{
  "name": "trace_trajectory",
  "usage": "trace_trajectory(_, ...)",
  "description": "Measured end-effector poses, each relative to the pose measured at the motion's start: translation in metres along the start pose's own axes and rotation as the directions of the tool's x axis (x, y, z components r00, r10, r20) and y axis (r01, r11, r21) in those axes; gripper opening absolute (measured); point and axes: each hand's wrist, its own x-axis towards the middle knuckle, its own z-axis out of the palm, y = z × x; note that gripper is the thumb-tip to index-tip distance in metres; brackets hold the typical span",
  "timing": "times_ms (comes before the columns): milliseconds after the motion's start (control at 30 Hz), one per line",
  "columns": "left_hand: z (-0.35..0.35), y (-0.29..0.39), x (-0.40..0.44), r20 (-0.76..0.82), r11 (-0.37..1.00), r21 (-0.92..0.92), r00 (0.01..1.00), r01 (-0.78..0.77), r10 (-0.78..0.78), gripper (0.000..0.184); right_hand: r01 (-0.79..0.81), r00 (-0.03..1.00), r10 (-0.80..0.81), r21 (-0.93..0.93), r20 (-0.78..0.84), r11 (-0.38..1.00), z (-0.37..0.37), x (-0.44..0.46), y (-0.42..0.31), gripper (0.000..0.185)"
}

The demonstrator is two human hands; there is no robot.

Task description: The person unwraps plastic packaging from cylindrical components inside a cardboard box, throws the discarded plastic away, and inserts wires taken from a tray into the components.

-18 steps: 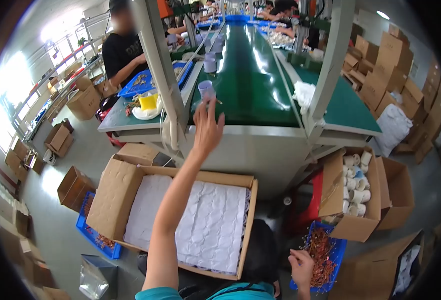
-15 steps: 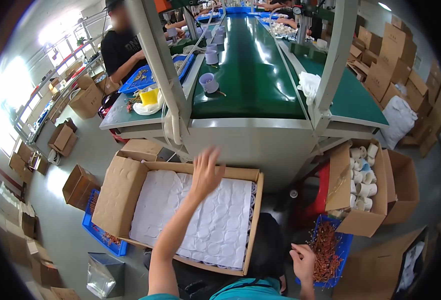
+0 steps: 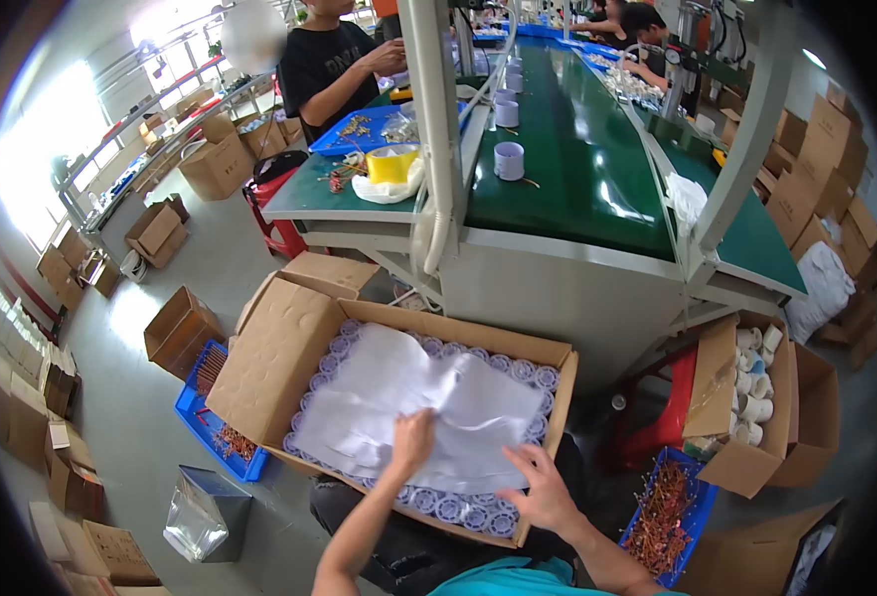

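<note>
An open cardboard box (image 3: 559, 417) lies across my lap, with rows of pale purple round parts (image 3: 448, 509) inside. A crumpled white sheet (image 3: 359, 397) covers the middle of them, and the parts show round its edges. My left hand (image 3: 413, 440) is closed on the sheet near its centre. Over the sheet's right edge is my right hand (image 3: 543, 487), fingers apart and holding nothing. Beyond the box, a purple cup (image 3: 508, 161) stands on the green conveyor belt (image 3: 577, 179), with more cups behind it.
A blue tray of reddish parts (image 3: 665, 517) and a box of white cylinders (image 3: 714, 392) stand at the right. On the left are a blue tray (image 3: 200, 422) and a metallic bin (image 3: 205, 512). A co-worker (image 3: 334, 70) is at the bench's left side.
My left hand has come down onto the sheet, which has been drawn inward, exposing parts at the edges. My right hand has moved left to the box. The view has shifted.
</note>
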Motion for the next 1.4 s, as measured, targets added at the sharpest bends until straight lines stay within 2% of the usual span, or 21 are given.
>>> trace_trajectory(100, -0.019, 0.091, -0.036, 0.196, 0.782, -0.618, 0.979, 0.077, 0.059, 0.018, 0.054, 0.947, -0.133, -0.264, -0.292, 0.963, 0.017, 0.008, -0.010, 0.065)
trace_trajectory(167, -0.047, 0.153, -0.061, 0.375, 0.752, -0.634, 0.922, 0.178, 0.098, 0.021, 0.182, 0.950, -0.171, 0.019, -0.260, 0.983, 0.023, -0.001, 0.013, 0.074)
trace_trajectory(233, -0.039, 0.161, -0.068, 0.066, 0.729, -0.676, 0.975, -0.112, 0.211, 0.031, 0.159, 0.950, -0.110, 0.150, -0.291, 0.976, 0.021, -0.007, 0.025, 0.059)
trace_trajectory(300, -0.038, 0.165, -0.074, -0.223, 0.670, -0.627, 0.915, -0.398, 0.335, 0.043, 0.151, 0.826, 0.103, 0.394, -0.555, 0.907, 0.009, -0.009, 0.032, 0.039)
trace_trajectory(367, -0.039, 0.170, -0.078, -0.271, 0.883, -0.438, 0.961, -0.168, 0.048, 0.066, 0.056, 0.597, 0.545, 0.708, -0.589, 0.704, -0.009, -0.006, 0.032, 0.022)
trace_trajectory(433, -0.010, 0.166, -0.087, -0.068, 0.749, -0.660, 0.998, -0.059, 0.018, 0.073, 0.104, 0.623, 0.606, 0.820, -0.495, 0.563, -0.009, -0.012, 0.021, 0.021)
trace_trajectory(500, 0.014, 0.172, -0.099, 0.212, 0.277, -0.941, 0.977, 0.195, 0.033, 0.064, -0.002, 0.813, 0.301, 0.514, -0.499, 0.858, 0.020, -0.030, 0.030, 0.028)
trace_trajectory(567, 0.075, 0.113, -0.111, 0.445, -0.023, -0.889, 0.851, 0.457, -0.279, 0.041, 0.006, 0.913, 0.162, 0.407, -0.375, 0.913, 0.043, -0.031, 0.027, 0.043)
trace_trajectory(600, 0.049, 0.124, -0.099, 0.446, 0.096, -0.855, 0.816, 0.510, -0.367, 0.032, -0.019, 0.906, 0.023, 0.013, -0.423, 1.000, 0.027, -0.024, -0.001, 0.051)
trace_trajectory(633, 0.011, 0.149, -0.086, 0.552, -0.151, -0.830, 0.751, 0.537, -0.363, 0.038, -0.101, 0.909, -0.073, -0.387, -0.410, 0.917, 0.006, -0.020, -0.026, 0.059)
trace_trajectory(700, 0.009, 0.144, -0.082, 0.498, -0.337, -0.838, 0.853, 0.429, -0.154, 0.055, -0.194, 0.880, 0.057, -0.246, -0.471, 0.950, 0.009, -0.023, -0.019, 0.067)
trace_trajectory(733, 0.016, 0.149, -0.108, 0.285, 0.044, -0.947, 0.896, 0.318, -0.341, 0.057, -0.055, 0.898, 0.046, -0.008, -0.438, 0.998, 0.015, -0.023, -0.015, 0.064)
trace_trajectory(767, 0.029, 0.156, -0.112, 0.366, 0.047, -0.921, 0.899, 0.388, -0.241, 0.057, 0.101, 0.914, -0.005, 0.216, -0.406, 0.971, 0.018, -0.031, -0.009, 0.061)
trace_trajectory(900, 0.070, 0.164, -0.118, 0.583, 0.409, -0.750, 0.811, 0.519, 0.041, 0.064, -0.039, 0.910, 0.061, 0.060, -0.410, 0.997, 0.014, -0.063, 0.011, 0.053)
trace_trajectory(967, 0.085, 0.162, -0.115, 0.622, 0.567, -0.674, 0.778, 0.474, 0.090, 0.070, -0.182, 0.854, 0.324, 0.349, -0.408, 0.919, -0.010, -0.074, 0.029, 0.042)
trace_trajectory(1133, 0.052, 0.230, -0.109, 0.345, 0.694, -0.715, 0.820, -0.086, 0.458, 0.045, -0.214, 0.249, 0.175, 0.122, -0.953, 0.969, -0.133, -0.157, 0.062, 0.009)
trace_trajectory(1167, 0.061, 0.213, -0.104, 0.342, 0.728, -0.673, 0.818, -0.130, 0.462, 0.054, -0.053, -0.051, 0.386, 0.388, -0.921, 0.920, -0.159, -0.206, 0.107, 0.015)
trace_trajectory(1200, 0.060, 0.200, -0.097, 0.345, 0.751, -0.647, 0.827, -0.132, 0.443, 0.053, 0.299, -0.104, 0.348, 0.304, -0.932, 0.905, -0.211, -0.230, 0.062, 0.019)
trace_trajectory(1267, 0.051, 0.187, -0.070, 0.340, 0.813, -0.567, 0.860, -0.135, 0.380, 0.049, -0.456, -0.461, 0.049, 0.284, -0.886, 0.844, -0.274, -0.251, 0.000, 0.011)
trace_trajectory(1333, 0.045, 0.163, -0.055, 0.317, 0.851, -0.517, 0.904, -0.090, 0.288, 0.042, -0.925, -0.168, -0.627, -0.098, -0.760, 0.367, -0.352, -0.359, 0.028, 0.033)
trace_trajectory(1400, 0.037, 0.145, -0.049, 0.260, 0.841, -0.541, 0.945, -0.029, 0.200, 0.039, -0.953, -0.225, -0.619, 0.038, -0.752, 0.301, -0.415, -0.428, 0.042, 0.052)
